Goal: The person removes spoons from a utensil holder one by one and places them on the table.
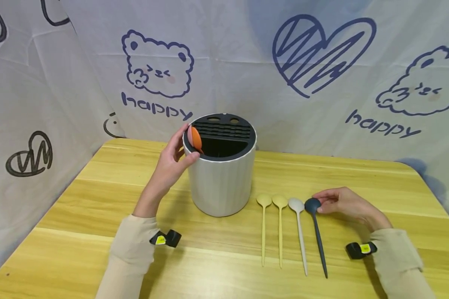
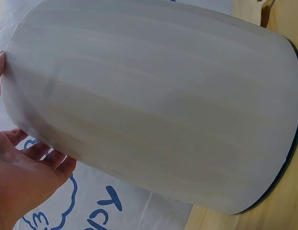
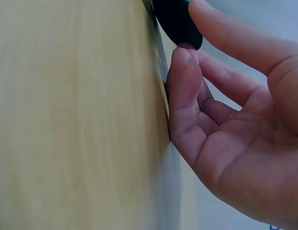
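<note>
A white ribbed utensil holder [image 1: 221,187] with a black slotted lid [image 1: 224,131] stands upright on the table. My left hand [image 1: 168,164] grips its upper left rim, thumb at the front and fingers round the side; in the left wrist view those fingers [image 2: 36,151] lie against the white wall. Out of the large opening stick the heads of a pink spoon [image 1: 189,136] and an orange spoon [image 1: 196,139]. On the right, my right hand [image 1: 349,205] pinches the bowl of a dark blue spoon [image 1: 312,205]. The bowl appears almost black in the right wrist view.
Left of the dark blue spoon, two yellow spoons [image 1: 263,201] and a light grey spoon [image 1: 296,205] lie in a row, handles toward me. Behind the wooden table [image 1: 217,265] hangs a white cloth [image 1: 232,58] with drawn bears and hearts.
</note>
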A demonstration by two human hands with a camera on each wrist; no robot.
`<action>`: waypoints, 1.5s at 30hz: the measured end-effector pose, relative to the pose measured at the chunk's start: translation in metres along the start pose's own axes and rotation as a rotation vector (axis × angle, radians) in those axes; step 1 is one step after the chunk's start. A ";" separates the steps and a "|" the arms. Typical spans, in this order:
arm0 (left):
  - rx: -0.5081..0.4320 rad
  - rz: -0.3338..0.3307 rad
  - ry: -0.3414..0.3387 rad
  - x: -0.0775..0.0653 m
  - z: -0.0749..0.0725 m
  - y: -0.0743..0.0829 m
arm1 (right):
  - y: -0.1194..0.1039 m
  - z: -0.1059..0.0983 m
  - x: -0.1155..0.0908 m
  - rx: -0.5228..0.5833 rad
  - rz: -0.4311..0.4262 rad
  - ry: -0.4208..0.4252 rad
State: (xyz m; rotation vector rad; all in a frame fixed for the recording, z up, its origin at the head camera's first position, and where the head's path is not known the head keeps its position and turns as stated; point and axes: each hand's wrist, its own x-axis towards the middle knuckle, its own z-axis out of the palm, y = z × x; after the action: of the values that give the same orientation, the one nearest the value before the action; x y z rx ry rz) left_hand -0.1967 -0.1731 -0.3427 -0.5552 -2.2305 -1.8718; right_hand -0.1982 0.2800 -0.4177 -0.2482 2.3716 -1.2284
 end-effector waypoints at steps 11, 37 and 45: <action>-0.004 0.000 0.010 -0.001 0.001 -0.002 | -0.002 -0.001 -0.001 -0.021 0.006 0.015; -0.010 0.000 0.001 0.000 0.002 -0.004 | -0.017 -0.001 -0.010 0.021 0.004 0.129; 0.016 -0.019 -0.003 -0.002 -0.002 -0.004 | -0.060 0.024 -0.015 0.099 -0.120 0.220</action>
State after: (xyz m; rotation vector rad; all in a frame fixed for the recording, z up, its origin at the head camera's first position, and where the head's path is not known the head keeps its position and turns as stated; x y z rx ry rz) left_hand -0.1968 -0.1757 -0.3466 -0.5358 -2.2579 -1.8623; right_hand -0.1767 0.2324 -0.3764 -0.2378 2.5018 -1.4932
